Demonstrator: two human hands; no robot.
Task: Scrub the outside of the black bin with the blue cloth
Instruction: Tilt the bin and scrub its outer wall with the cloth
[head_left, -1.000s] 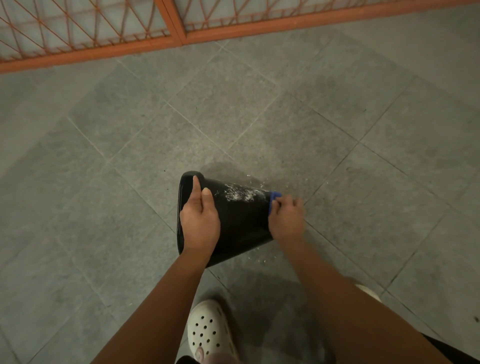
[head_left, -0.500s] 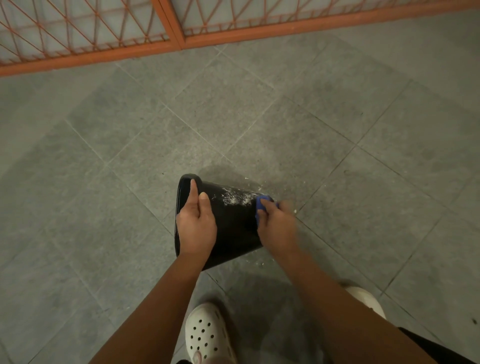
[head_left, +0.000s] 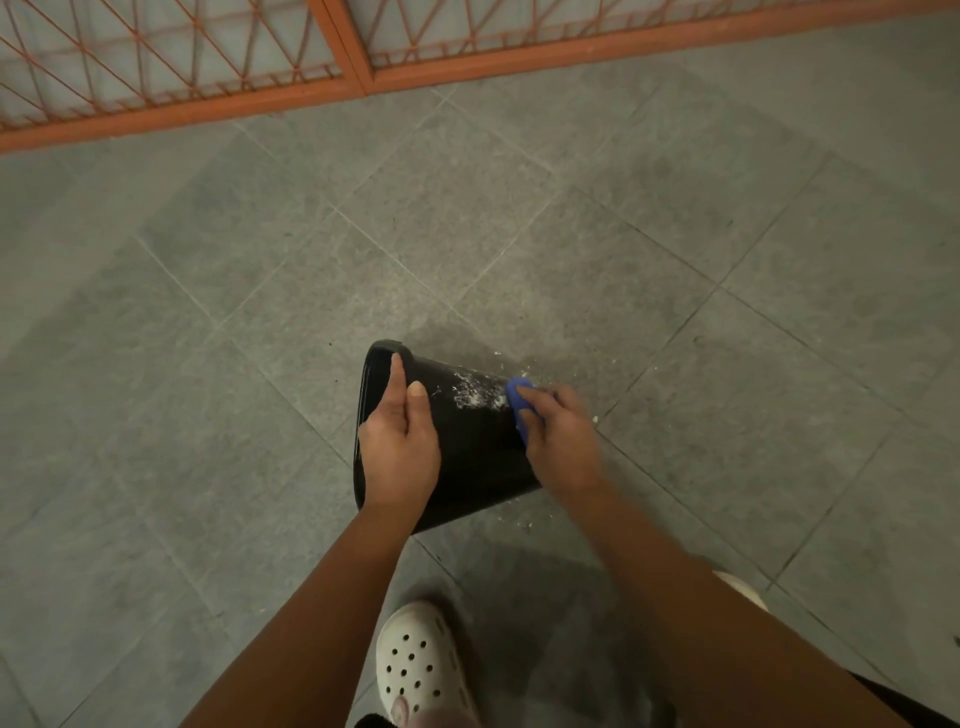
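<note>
One blue cloth (head_left: 518, 391) against black bin (head_left: 478, 447)

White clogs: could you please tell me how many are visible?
2. The first clog sits at the bottom centre; the second clog peeks out further right, mostly hidden behind the right arm.

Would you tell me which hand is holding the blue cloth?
The right hand, pressing the blue cloth on the black bin; the left hand only steadies it.
</note>
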